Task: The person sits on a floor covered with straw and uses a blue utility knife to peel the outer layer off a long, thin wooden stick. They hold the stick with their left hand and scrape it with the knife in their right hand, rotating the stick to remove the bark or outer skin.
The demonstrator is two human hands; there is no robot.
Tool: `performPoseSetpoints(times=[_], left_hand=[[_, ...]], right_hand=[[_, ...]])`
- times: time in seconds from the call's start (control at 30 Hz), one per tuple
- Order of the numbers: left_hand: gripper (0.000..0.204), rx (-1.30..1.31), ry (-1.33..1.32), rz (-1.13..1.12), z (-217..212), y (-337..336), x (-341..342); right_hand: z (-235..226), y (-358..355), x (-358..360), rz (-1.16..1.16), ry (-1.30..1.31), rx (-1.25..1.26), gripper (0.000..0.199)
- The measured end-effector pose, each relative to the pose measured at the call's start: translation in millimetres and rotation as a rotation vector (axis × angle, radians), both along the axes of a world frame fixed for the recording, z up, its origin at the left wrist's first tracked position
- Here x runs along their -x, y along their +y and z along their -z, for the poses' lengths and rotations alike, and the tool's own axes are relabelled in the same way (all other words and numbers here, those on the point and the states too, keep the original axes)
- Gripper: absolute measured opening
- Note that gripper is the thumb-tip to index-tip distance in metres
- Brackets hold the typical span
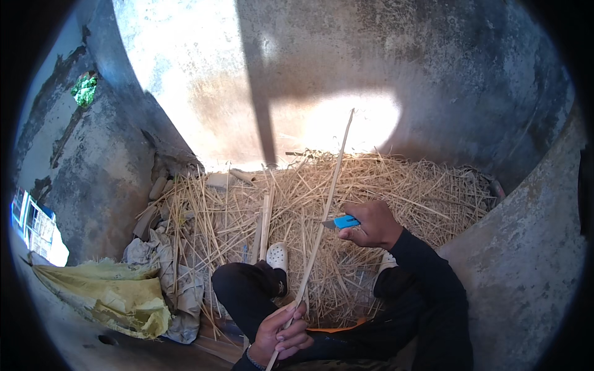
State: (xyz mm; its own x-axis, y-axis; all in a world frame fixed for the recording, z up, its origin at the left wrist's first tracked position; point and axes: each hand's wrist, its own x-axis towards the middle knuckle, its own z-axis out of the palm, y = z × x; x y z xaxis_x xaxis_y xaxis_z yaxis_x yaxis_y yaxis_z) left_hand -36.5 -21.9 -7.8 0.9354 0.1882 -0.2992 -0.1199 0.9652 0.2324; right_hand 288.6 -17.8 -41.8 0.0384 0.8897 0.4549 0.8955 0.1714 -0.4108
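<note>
We're in a narrow, weathered enclosure, its grey wall [470, 68] splashed with hard sunlight at the back, and here are the fingers at work down in front! The left fingers [295, 339] are curled shut around the lower part of a long, pale strip [313, 253], bottom centre of our view; the right fingers [357, 211], higher up and to the right, are closed firmly on a blue-handled knife [346, 221], blade poking out leftward. That blade meets the strip around its middle, though whether it bites in we cannot tell. Look at the grip: we'd judge the left hand clamps low to steady the piece and leave its upper length free for the blade, while the thumb side of the right hand pinches the handle for fine control. And the line of it! The strip's long axis climbs from the left fist, leaning rightward, its thin far end pointing away from the person toward the sunlit wall. Just outward we find bent legs in dark trousers [241, 287] and a pale clog [277, 255] on either side of it; beyond, straw-like litter [427, 185] spreads across the floor, and far left slumps a frayed yellow sheet [105, 294] beside a greyish cloth [185, 309].
</note>
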Motion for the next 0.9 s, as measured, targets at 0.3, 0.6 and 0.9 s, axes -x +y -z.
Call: performPoseSetpoints(times=[0.3,0.6,0.9], left_hand=[[0.022,-0.126,0.144,0.069,-9,-5,0],[0.023,-0.214,0.271,0.094,-23,-13,2],[0.018,-0.204,0.267,0.109,-25,-27,5]], right_hand=[[12,6,0,0.077,0.062,-0.001,0.070],[22,18,-32,0.220,0.064,-0.046,0.069],[39,30,-111,0.440,0.034,-0.164,0.066]])
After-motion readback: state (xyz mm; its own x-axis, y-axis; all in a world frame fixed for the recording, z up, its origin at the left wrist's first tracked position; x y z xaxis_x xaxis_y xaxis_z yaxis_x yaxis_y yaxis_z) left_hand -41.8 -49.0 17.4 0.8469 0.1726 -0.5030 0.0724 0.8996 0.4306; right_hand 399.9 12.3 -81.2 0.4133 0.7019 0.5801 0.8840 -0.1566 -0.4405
